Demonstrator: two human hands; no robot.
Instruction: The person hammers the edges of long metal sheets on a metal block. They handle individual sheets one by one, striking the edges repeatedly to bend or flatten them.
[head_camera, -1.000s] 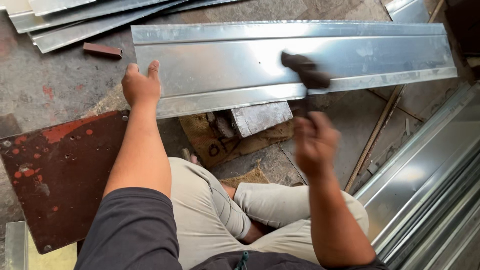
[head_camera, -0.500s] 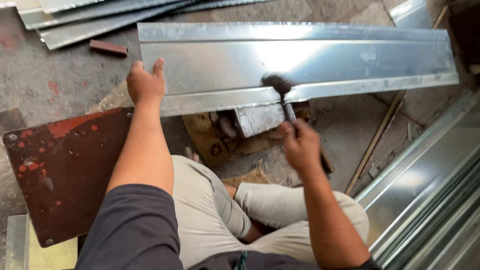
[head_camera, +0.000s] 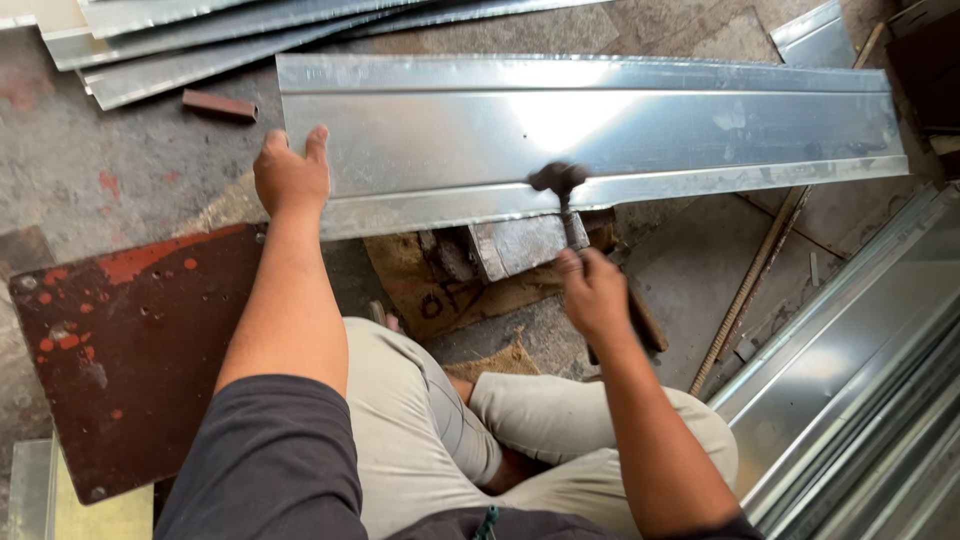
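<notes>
Our left hand (head_camera: 290, 175) presses flat on the thin, springy sheet (head_camera: 590, 130) while our right hand (head_camera: 592, 292) grips the hammer (head_camera: 560, 185) firmly.

Free room and obstacles. Bare concrete floor (head_camera: 110, 160) lies open left of the long folded galvanised metal sheet (head_camera: 600, 130). The rusty red steel plate (head_camera: 130, 350) blocks the near left; stacked shiny metal channels (head_camera: 850, 400) close the right. Beneath the sheet, a grey steel block (head_camera: 520, 245), possibly an anvil, fills the gap.
</notes>
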